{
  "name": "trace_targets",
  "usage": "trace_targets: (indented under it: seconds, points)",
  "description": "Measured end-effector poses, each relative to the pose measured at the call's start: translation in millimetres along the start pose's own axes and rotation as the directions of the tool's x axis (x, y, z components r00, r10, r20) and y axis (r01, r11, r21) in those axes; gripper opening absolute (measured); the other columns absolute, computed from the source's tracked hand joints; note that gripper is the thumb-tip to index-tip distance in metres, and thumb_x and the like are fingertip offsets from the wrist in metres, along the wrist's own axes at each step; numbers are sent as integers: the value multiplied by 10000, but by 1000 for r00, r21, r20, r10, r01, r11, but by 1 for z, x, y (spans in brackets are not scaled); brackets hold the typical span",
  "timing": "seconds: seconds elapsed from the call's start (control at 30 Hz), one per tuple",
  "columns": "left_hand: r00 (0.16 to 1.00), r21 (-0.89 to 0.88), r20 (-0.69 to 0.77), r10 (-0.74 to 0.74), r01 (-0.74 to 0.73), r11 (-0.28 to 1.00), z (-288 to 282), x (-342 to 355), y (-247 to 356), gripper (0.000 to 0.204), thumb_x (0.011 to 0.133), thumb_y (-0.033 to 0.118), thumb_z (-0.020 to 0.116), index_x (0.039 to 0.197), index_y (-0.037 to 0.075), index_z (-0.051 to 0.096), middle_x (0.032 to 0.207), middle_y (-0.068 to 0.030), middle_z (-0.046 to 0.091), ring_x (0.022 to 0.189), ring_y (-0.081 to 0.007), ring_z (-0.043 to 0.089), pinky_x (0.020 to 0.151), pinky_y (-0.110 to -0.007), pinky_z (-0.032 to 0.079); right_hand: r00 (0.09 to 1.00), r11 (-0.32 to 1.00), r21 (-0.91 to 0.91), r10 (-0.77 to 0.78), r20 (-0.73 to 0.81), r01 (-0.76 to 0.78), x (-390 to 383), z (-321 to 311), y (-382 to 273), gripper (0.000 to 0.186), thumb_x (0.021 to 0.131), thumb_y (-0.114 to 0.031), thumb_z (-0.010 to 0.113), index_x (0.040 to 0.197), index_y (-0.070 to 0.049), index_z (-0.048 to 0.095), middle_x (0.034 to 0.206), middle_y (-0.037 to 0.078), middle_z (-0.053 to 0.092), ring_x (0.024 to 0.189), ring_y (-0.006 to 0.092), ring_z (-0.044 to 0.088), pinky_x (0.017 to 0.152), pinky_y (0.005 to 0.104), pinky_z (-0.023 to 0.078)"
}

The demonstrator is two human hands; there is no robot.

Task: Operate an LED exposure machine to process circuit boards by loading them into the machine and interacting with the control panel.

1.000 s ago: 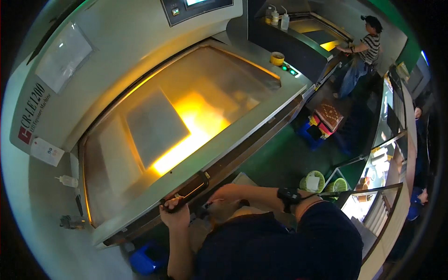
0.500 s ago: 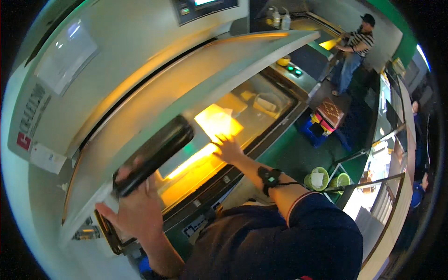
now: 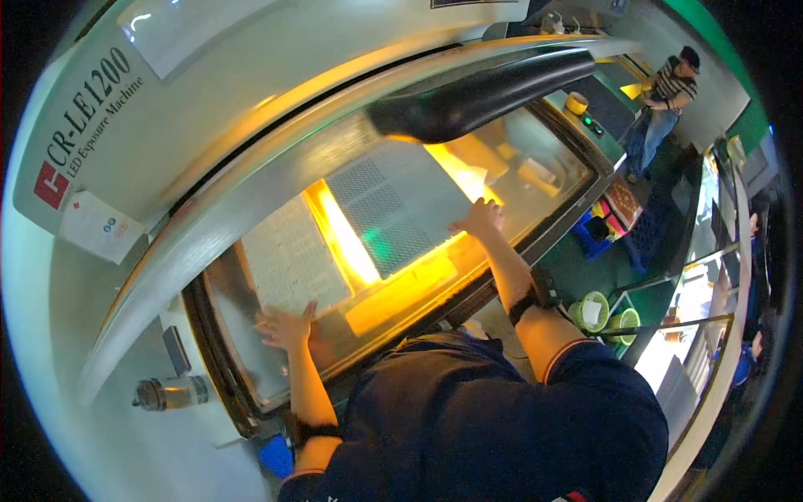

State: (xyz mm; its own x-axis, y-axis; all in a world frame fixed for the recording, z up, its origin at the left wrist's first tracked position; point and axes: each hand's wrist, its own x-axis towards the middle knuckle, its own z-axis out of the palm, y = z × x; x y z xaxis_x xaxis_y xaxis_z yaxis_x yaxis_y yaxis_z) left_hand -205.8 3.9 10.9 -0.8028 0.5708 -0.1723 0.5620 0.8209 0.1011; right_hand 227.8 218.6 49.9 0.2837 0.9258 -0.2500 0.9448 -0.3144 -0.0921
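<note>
Two grey patterned sheets, one on the left (image 3: 297,255) and a darker one on the right (image 3: 393,205), lie on the glowing glass bed (image 3: 242,322) of a large machine. My left hand (image 3: 286,326) is open, fingers spread at the near edge of the left sheet. My right hand (image 3: 483,219) is open as well, its fingers stretched out beside the right sheet's near right corner, over a bright yellow strip. Neither hand holds anything. Whether the fingertips touch the glass, I cannot tell. Above the bed stands the raised lid (image 3: 242,197) with its thick black handle (image 3: 493,96).
A clear jar (image 3: 171,391) stands left of the bed. Yellow tape (image 3: 575,103) and lit green buttons (image 3: 592,124) sit at its right end. Beyond are a stool (image 3: 623,201), green baskets (image 3: 591,309) and a co-worker (image 3: 665,105) at another bench.
The lid with its black handle has swung up and away. My left hand has left the handle and come down over the bed. My right hand has moved off the bright sheet.
</note>
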Motion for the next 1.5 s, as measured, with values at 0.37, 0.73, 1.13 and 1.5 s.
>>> trace_targets:
  seconds: [0.37,0.73,1.13,1.5]
  points:
    - [926,-142,360,115,-67,988,-76,110,-106,1018,618,483,855,1357,-54,406,1351,-257,496,1192,-382,545,906,-448,495,996,997,24,-76,56,75,66,81,80,923,474,-663,868,1028,45,659,1032,205,682,973,324,660,862,429,513]
    - [817,-940,265,511,101,327,-87,21,-54,579,844,148,703,1330,-57,465,1254,-158,584,1102,-267,586,867,-385,520,994,984,177,12,109,-31,-23,46,31,789,583,-582,840,1073,15,678,1109,201,676,1054,335,642,889,421,513]
    - [792,-979,-101,602,-186,80,12,14,12,398,856,-12,626,1241,-14,526,1179,-122,605,1071,-205,569,935,-341,457,964,927,266,243,105,-263,-95,55,-18,752,620,-532,848,1124,-7,660,1171,170,659,1092,315,637,899,408,524]
    - [543,-792,-370,753,-609,50,3,20,17,463,873,260,661,1195,-53,546,1077,-195,641,987,-326,629,861,-416,483,986,859,485,156,57,-164,-120,69,-51,566,729,-384,779,1106,12,633,1113,207,672,1037,315,664,876,409,540]
